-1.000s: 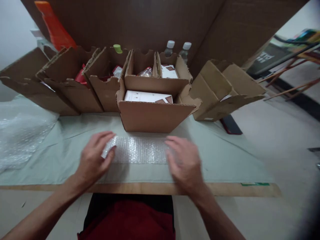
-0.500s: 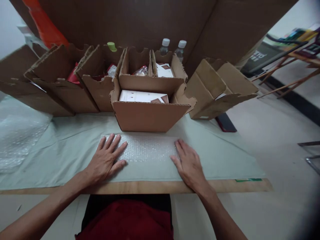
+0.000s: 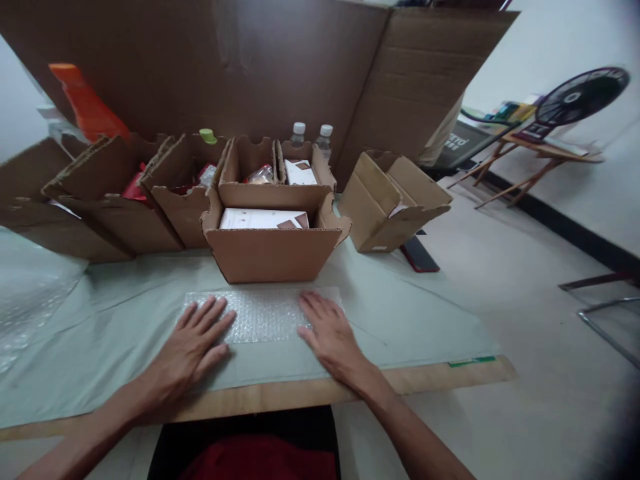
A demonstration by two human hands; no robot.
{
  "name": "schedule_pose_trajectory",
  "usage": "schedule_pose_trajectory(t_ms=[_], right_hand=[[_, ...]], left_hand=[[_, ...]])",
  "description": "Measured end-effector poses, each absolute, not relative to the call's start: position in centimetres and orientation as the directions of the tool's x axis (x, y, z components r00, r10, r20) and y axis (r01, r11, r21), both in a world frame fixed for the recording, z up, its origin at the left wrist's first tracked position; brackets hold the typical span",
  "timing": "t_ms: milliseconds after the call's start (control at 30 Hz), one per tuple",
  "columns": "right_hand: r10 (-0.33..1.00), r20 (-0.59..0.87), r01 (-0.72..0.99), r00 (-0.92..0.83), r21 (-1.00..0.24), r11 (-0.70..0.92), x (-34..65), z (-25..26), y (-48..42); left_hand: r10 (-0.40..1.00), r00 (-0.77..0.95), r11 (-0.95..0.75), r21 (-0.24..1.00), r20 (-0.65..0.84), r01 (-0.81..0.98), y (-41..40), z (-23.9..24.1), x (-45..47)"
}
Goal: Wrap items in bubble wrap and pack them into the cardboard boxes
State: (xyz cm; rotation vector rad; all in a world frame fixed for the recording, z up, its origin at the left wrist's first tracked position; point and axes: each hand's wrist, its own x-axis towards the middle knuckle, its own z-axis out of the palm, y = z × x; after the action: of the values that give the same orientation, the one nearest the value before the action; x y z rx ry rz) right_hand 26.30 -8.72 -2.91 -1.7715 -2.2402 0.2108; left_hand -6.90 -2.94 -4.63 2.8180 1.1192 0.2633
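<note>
A small sheet of bubble wrap (image 3: pixel 263 313) lies flat on the pale green mat (image 3: pixel 125 313) near the table's front edge. My left hand (image 3: pixel 193 340) rests flat on the sheet's left end, fingers spread and open. On the right end lies my right hand (image 3: pixel 327 333), also flat and open. Just behind the sheet stands an open cardboard box (image 3: pixel 273 253) with a white carton (image 3: pixel 263 219) inside.
Several open cardboard boxes (image 3: pixel 125 207) line the back, with two water bottles (image 3: pixel 313 137) and an orange object (image 3: pixel 85 107). Another box (image 3: pixel 393 203) lies tipped at the right beside a dark red flat item (image 3: pixel 420 257). Loose bubble wrap (image 3: pixel 25 300) sits far left. A fan (image 3: pixel 580 97) stands far right.
Both hands went from moving over the bubble wrap to lying flat on its ends. The head camera lifted and turned, so more of the room at right shows.
</note>
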Motion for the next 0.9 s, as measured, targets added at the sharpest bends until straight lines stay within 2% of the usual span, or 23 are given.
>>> schedule_pose_trajectory(t_ms=[167, 233, 300, 400, 500, 567, 633, 767, 900], right_hand=[[0.971, 0.215, 0.951, 0.101, -0.307, -0.031, 33.7, -2.5, -9.9], [0.968, 0.217, 0.938, 0.128, -0.343, -0.047, 33.8, -2.4, -8.6], [0.971, 0.205, 0.922, 0.119, -0.387, -0.031, 32.6, -2.5, -7.1], [0.97, 0.214, 0.884, 0.115, -0.468, -0.002, 30.3, -2.3, -6.1], [0.963, 0.225, 0.847, 0.148, -0.532, -0.006, 29.5, -1.3, -7.1], [0.958, 0.218, 0.816, 0.188, -0.577, -0.029, 29.6, -0.5, -8.0], [0.963, 0.175, 0.806, 0.203, -0.589, -0.063, 29.8, 0.0, -8.5], [0.979, 0.034, 0.847, 0.2, -0.509, -0.156, 30.0, -0.4, -8.5], [0.963, -0.032, 0.765, 0.266, -0.602, -0.231, 30.4, -0.4, -9.0]], left_hand=[[0.911, 0.37, -0.404, 0.207, 0.183, 0.891, -1.5, -4.5, -11.9], [0.947, 0.265, -0.3, 0.206, 0.18, 0.931, -0.9, -4.2, -11.1], [0.956, 0.224, -0.267, 0.248, 0.19, 0.931, -0.5, -3.7, -9.4], [0.96, 0.174, -0.251, 0.401, 0.218, 0.881, -1.0, -2.5, -7.2], [0.988, 0.092, -0.147, 0.591, 0.122, 0.793, -2.5, -0.5, -6.6], [0.996, 0.069, -0.09, 0.663, 0.058, 0.743, -3.5, 0.8, -6.9], [0.997, 0.081, -0.068, 0.638, 0.009, 0.767, -3.9, 1.5, -7.5], [0.987, 0.11, -0.032, 0.528, -0.117, 0.849, -3.7, 0.9, -8.3], [0.976, 0.174, -0.083, 0.51, -0.133, 0.856, -3.8, -0.3, -8.8]])
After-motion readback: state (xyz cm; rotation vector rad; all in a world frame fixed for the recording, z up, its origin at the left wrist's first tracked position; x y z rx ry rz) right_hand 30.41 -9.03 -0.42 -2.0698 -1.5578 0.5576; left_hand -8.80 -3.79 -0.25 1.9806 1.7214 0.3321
